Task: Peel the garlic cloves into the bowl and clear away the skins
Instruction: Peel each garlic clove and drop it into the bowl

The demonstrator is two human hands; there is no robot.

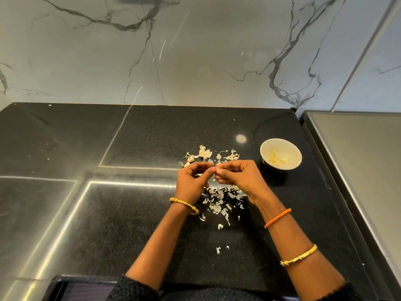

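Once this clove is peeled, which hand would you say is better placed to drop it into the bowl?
The right hand, most likely. The white bowl stands just beyond and to the right of it on the black counter, so the reach is short. The left hand would have to cross over the right. Both pinch the clove now.

Light is being bounced off the polished, speckled black stone countertop (134,213), the glossy veined marble-look wall (195,51) is being shown smooth, and dry papery garlic skins (219,200) are being seen near a smooth glazed-looking white bowl (290,148) and shiny gold-coloured bangles (299,256).
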